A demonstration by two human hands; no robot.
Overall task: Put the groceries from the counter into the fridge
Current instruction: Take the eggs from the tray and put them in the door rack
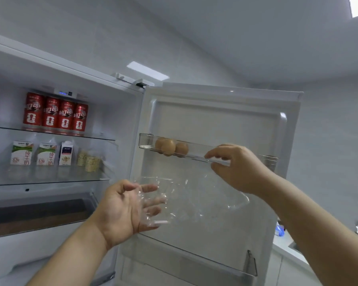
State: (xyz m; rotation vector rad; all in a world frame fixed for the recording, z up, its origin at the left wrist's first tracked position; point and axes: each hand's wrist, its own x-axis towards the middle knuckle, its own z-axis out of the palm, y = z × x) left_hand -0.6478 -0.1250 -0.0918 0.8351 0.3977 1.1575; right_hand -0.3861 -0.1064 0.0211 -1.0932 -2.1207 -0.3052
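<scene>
While left hand (123,207) grips clear tray (196,200), right hand (241,168) seemingly loose, three eggs (168,147) in door shelf (145,141)

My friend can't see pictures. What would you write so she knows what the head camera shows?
In front of an open fridge, a person's left hand holds an empty clear plastic pack while the right hand reaches the rim of a door shelf holding three brown eggs. Inside, red cans stand above milk cartons.
</scene>
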